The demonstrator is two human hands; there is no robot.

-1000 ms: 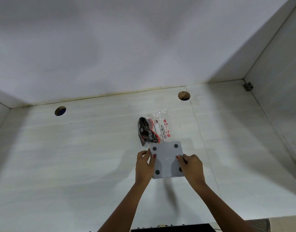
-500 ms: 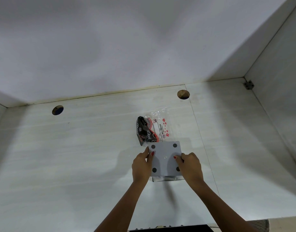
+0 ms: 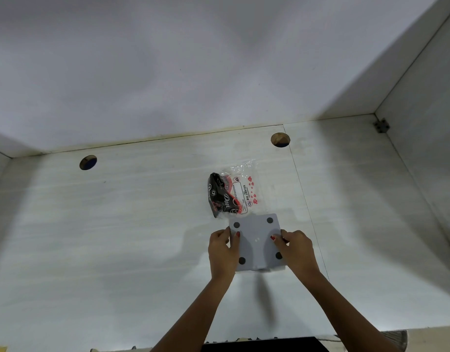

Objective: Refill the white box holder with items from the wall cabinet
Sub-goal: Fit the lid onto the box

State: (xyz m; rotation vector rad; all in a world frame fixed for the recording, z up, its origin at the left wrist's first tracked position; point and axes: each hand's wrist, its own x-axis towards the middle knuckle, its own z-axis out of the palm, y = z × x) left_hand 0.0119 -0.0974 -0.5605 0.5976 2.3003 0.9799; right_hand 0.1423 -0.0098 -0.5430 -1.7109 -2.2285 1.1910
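I hold the white box holder (image 3: 257, 242) up in front of me, its flat underside with four dark round feet facing the camera. My left hand (image 3: 222, 252) grips its left edge and my right hand (image 3: 296, 250) grips its right edge. Just beyond its top edge lies a clear plastic packet (image 3: 231, 193) with black and red contents, resting on the whitish panel of the wall cabinet (image 3: 117, 224). What the box holder contains is hidden.
Two round holes (image 3: 88, 162) (image 3: 280, 140) pierce the cabinet panel near its far edge. A small metal bracket (image 3: 381, 125) sits in the right corner where the side wall (image 3: 427, 118) meets the panel. A dark object (image 3: 264, 345) shows at the bottom edge.
Both hands have drawn the box holder slightly toward me, away from the packet, and a bit of its lower side now shows. The packet has not moved.
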